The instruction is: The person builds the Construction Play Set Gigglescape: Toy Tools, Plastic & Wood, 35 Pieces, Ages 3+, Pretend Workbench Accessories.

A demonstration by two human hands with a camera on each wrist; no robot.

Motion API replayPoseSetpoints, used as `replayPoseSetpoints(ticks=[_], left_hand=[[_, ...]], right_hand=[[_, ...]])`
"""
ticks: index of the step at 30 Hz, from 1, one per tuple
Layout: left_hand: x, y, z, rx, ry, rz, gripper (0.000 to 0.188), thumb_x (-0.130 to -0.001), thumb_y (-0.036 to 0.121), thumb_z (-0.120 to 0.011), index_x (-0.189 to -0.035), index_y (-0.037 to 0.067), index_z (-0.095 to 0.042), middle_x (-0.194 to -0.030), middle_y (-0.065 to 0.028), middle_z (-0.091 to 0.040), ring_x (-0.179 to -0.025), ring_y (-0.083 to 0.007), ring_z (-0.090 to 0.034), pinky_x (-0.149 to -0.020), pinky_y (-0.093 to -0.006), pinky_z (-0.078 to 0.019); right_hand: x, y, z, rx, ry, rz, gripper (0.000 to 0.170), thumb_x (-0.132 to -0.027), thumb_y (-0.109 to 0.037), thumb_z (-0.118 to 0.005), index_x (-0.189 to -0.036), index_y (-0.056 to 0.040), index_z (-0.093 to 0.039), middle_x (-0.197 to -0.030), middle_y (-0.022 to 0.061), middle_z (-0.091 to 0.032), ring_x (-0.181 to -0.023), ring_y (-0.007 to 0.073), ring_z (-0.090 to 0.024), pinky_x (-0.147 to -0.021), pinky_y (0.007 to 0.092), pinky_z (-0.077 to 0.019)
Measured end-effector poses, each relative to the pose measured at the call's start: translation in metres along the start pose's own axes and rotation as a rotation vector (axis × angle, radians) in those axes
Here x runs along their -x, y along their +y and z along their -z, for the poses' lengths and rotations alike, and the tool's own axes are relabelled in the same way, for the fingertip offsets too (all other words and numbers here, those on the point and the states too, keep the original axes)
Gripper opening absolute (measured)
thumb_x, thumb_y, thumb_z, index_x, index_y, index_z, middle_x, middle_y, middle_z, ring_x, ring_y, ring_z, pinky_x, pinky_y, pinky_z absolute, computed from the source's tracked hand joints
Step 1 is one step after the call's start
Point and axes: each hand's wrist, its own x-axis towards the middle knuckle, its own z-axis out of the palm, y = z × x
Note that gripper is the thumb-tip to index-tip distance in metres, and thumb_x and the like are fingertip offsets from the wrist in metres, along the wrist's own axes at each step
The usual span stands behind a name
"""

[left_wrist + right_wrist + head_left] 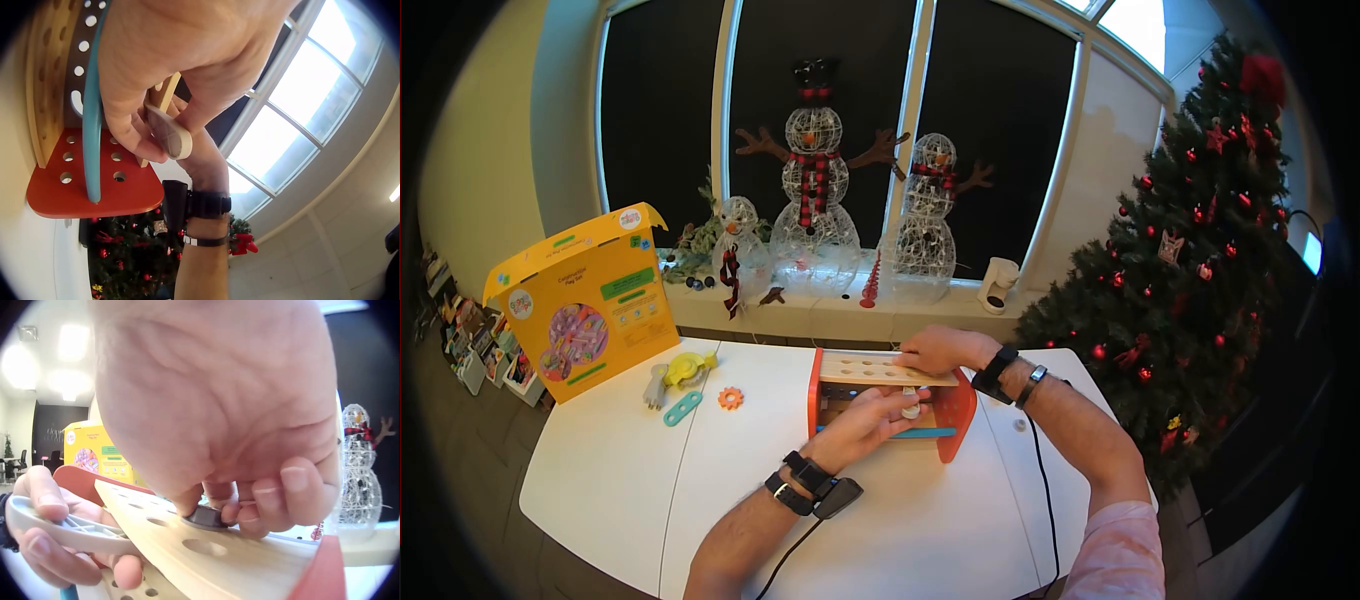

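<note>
A toy toolbox with red end panels (94, 187), a blue rod (92, 112) and a perforated wooden board (206, 569) stands on the table. My right hand (945, 350) is over this board. Its fingertips pinch a dark grey round knob (207, 517) set at one of the holes, as the right wrist view shows. My left hand (865, 425) grips a pale grey plastic piece (69, 530), long and ribbed on one side, between thumb and fingers. The far end of that piece reaches the underside of the board's edge, where the board hides it.
Left of the toolbox lie a yellow and grey toy drill (683, 373), a teal strip with holes (683, 408) and an orange gear (731, 398). Behind them stands an open yellow box (590, 310). A black cable (1045, 500) crosses the white table (750, 500) on the right.
</note>
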Motion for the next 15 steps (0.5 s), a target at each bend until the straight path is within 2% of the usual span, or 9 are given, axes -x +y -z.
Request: replayPoseSetpoints(ticks=[2, 4, 5, 8, 9, 11, 14, 15], left_hand=[[-0.003, -0.001, 0.004, -0.020, -0.009, 0.009, 0.042, -0.108, 0.007, -0.068, -0.147, 0.003, -0.054, -0.141, -0.0112, -0.066, -0.119, -0.0179, -0.067, -0.108, -0.0321, -0.0578], [-0.004, 0.001, 0.004, -0.039, -0.012, 0.008, 0.042, -0.108, 0.007, -0.068, -0.148, 0.003, -0.053, -0.142, -0.0115, -0.065, -0.119, -0.0181, -0.067, -0.108, -0.0322, -0.0578], [-0.001, 0.002, 0.003, -0.034, 0.006, 0.040, 0.044, -0.108, 0.006, -0.068, -0.148, 0.003, -0.052, -0.142, -0.0117, -0.065, -0.119, -0.0183, -0.067, -0.108, -0.0322, -0.0580], [0.006, 0.005, 0.001, -0.032, 0.028, 0.101, 0.046, -0.107, 0.006, -0.068, -0.150, 0.003, -0.050, -0.143, -0.0118, -0.065, -0.120, -0.0188, -0.067, -0.107, -0.0323, -0.0593], [0.010, 0.006, 0.000, -0.034, -0.001, 0.141, 0.046, -0.107, 0.006, -0.069, -0.149, 0.003, -0.050, -0.144, -0.0115, -0.065, -0.119, -0.0190, -0.068, -0.107, -0.0328, -0.0596], [0.018, 0.004, -0.004, -0.031, -0.028, 0.181, 0.045, -0.107, 0.006, -0.069, -0.148, 0.003, -0.051, -0.145, -0.0112, -0.065, -0.119, -0.0192, -0.069, -0.107, -0.0333, -0.0600], [0.035, -0.001, -0.013, -0.127, -0.104, 0.208, 0.043, -0.106, 0.009, -0.071, -0.145, 0.004, -0.053, -0.145, -0.0111, -0.066, -0.119, -0.0192, -0.071, -0.105, -0.0336, -0.0611], [0.040, 0.000, -0.017, -0.172, -0.116, 0.229, 0.046, -0.107, 0.011, -0.071, -0.149, 0.004, -0.053, -0.145, -0.0099, -0.066, -0.118, -0.0180, -0.071, -0.108, -0.0342, -0.0598]], right_hand=[[0.012, -0.012, 0.007, 0.021, 0.065, 0.007, 0.054, -0.111, -0.051, -0.053, -0.113, -0.0046, -0.079, -0.106, 0.0240, -0.079, -0.101, 0.0472, -0.073, -0.091, 0.0545, -0.0572], [0.036, -0.034, 0.024, 0.072, 0.058, -0.110, 0.056, -0.110, -0.054, -0.052, -0.112, -0.0044, -0.080, -0.104, 0.0242, -0.079, -0.099, 0.0475, -0.074, -0.089, 0.0560, -0.0579], [0.041, -0.037, 0.025, 0.029, 0.097, -0.097, 0.056, -0.110, -0.055, -0.054, -0.109, -0.0048, -0.079, -0.100, 0.0239, -0.078, -0.095, 0.0465, -0.074, -0.083, 0.0561, -0.0572], [0.065, -0.048, 0.034, -0.096, 0.177, -0.045, 0.052, -0.110, -0.052, -0.057, -0.103, -0.0047, -0.075, -0.091, 0.0225, -0.075, -0.086, 0.0442, -0.072, -0.077, 0.0532, -0.0554], [0.076, -0.053, 0.035, -0.100, 0.179, -0.048, 0.052, -0.110, -0.052, -0.057, -0.103, -0.0047, -0.075, -0.091, 0.0225, -0.075, -0.086, 0.0442, -0.072, -0.077, 0.0532, -0.0554], [0.101, -0.065, 0.038, -0.174, 0.212, 0.030, 0.045, -0.111, -0.047, -0.059, -0.097, -0.0049, -0.070, -0.081, 0.0204, -0.071, -0.077, 0.0418, -0.069, -0.070, 0.0506, -0.0521], [0.138, -0.081, 0.038, -0.229, 0.208, 0.004, 0.045, -0.111, -0.045, -0.059, -0.093, -0.0051, -0.067, -0.080, 0.0194, -0.070, -0.077, 0.0428, -0.069, -0.071, 0.0518, -0.0539], [0.150, -0.083, 0.035, -0.208, 0.208, -0.012, 0.043, -0.112, -0.043, -0.059, -0.092, -0.0056, -0.065, -0.079, 0.0175, -0.070, -0.076, 0.0408, -0.069, -0.070, 0.0498, -0.0538]])
